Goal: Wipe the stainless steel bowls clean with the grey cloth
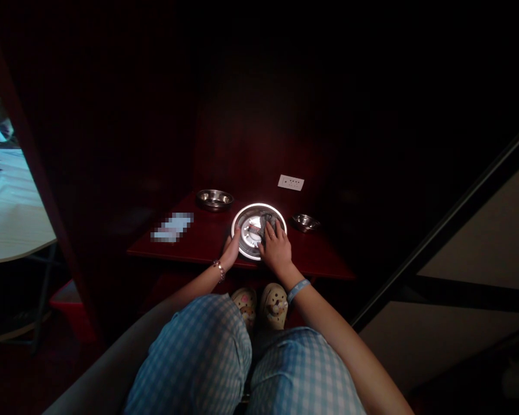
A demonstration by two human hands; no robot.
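Note:
A round, shiny metal dish (247, 221) with a bright rim is tilted towards me at the front of the dark red shelf (207, 242). My left hand (230, 249) holds its left rim, thumb along the inner edge and the other fingers mostly hidden. Inside the dish, at its right side, my right hand (277, 245) presses a crumpled dark grey cloth (267, 221) against the metal. The fingers of that hand lie over the cloth and hide part of it.
On the shelf, a metal bowl (215, 199) stands back left and a smaller metal bowl (305, 222) to the right. A blurred pale item (172, 227) lies left. A white socket plate (291, 183) is on the back wall. A light table (15, 213) stands far left.

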